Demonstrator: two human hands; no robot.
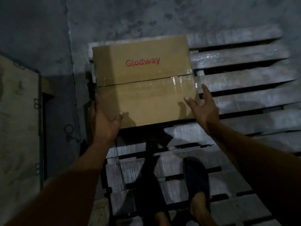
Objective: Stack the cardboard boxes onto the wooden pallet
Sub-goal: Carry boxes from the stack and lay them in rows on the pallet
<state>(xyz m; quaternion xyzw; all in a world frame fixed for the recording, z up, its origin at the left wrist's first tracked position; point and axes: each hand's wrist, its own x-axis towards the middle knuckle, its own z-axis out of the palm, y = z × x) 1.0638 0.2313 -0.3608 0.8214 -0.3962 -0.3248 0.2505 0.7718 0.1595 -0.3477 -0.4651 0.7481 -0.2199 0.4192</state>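
Observation:
A brown cardboard box (143, 82) with red "Glodway" lettering and a taped top seam sits on the far left corner of the grey wooden pallet (244, 75). My left hand (105, 119) lies against the box's near left corner, thumb on the top face and fingers down the left side. My right hand (202, 106) hovers by the near right corner with fingers spread, the thumb tip over the top edge; whether it touches the box is unclear.
My foot in a dark sandal (197, 181) stands on the pallet slats near me. A worn panel with metal fittings (19, 128) leans at the left. Concrete floor (146, 17) lies beyond the pallet. The slats to the right of the box carry nothing.

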